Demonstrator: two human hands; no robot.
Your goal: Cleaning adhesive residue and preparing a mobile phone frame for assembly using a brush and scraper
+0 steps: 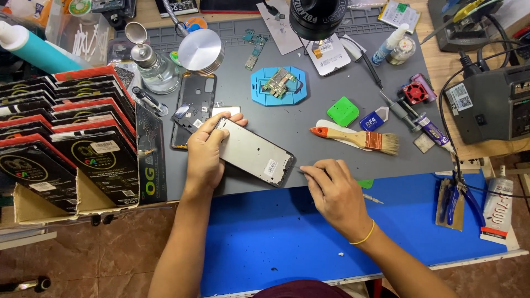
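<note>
Two hands work on one phone frame (255, 152), which lies slantwise on the grey mat (331, 149) near its front edge, its pale inner face up; the left hand (205, 154) grasps the frame's upper left end, thumb over the top and fingers curled on the edge, evidently pinning it so it does not slide; the right hand (334, 193) is pinched shut on a thin metal tool (303, 170), whose tip sits at the frame's lower right corner, though whether it touches is hard to tell at this size; the low, flat grip suits fine prying or picking. Just behind the left hand lies a dark back cover (187, 113), partly under the frame's end; a blue holder with a circuit board (279, 85) sits further back, well apart; a brush (359, 138) and a green pad (343, 111) lie to the right, clear of the tool's path; a rack of boxed packs (72, 143) crowds the left side, near the left forearm; pliers (455, 198) rest on the blue mat (276, 232) far right.
</note>
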